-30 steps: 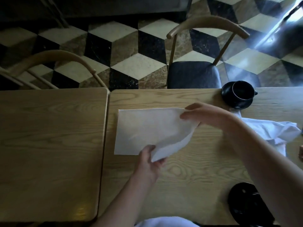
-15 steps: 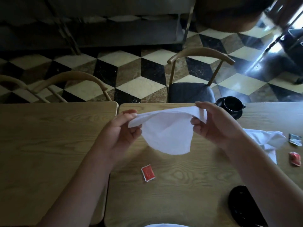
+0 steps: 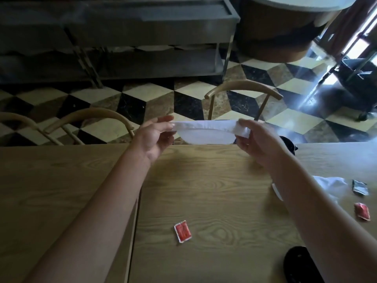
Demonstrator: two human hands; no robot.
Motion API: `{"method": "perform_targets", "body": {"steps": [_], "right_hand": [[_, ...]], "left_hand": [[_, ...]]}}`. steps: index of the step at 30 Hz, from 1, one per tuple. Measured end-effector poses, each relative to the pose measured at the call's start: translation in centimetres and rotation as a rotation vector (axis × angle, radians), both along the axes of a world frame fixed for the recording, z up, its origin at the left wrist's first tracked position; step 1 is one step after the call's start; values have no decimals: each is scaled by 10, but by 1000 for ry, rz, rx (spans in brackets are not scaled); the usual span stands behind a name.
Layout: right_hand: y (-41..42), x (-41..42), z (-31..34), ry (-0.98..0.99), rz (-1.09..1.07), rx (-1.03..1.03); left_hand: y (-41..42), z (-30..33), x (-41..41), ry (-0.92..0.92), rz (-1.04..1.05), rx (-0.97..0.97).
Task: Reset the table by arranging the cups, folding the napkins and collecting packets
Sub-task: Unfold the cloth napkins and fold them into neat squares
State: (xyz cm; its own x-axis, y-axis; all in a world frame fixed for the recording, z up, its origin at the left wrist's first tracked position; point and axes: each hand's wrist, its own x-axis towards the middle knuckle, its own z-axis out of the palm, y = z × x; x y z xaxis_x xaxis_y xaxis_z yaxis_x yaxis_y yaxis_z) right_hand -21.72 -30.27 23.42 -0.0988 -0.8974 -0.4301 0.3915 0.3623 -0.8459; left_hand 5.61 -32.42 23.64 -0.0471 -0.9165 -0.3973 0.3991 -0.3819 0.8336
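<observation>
Napkin [image 3: 206, 132] hangs above the far edge of the worktop [image 3: 204, 190], pinched at each end by your left hand [image 3: 154, 137] and right hand [image 3: 258, 141], likely stretched taut so your next fold falls straight.

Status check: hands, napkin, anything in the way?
Left hand, right hand pinch white napkin aloft. Red packet on table below. Nothing blocking.

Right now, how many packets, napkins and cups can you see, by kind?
Red sauce packets: 2, one mid-table, one at the right edge
Grey foil packet: 1
White cloth napkins: 2, one held up, one crumpled
Black cup: 1, mostly hidden
Total: 6
</observation>
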Motion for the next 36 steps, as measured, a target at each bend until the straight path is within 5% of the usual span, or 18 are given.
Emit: {"method": "perform_targets", "body": {"steps": [5,14,22,32,36], "right_hand": [[66,1,-72,71,41,165],[206,12,-204,321,130,587],[276,8,-233,489,142,589],[215,-21,-191,165,329,409],[161,-26,-173,315,440,257]], "left_hand": [[70,-57,8,-58,15,92],[225,-206,4,-522,-233,413],[294,-236,15,-727,-534,340],[234,-207,29,-861,-329,13],[180,-201,30,-808,-210,2]]}}
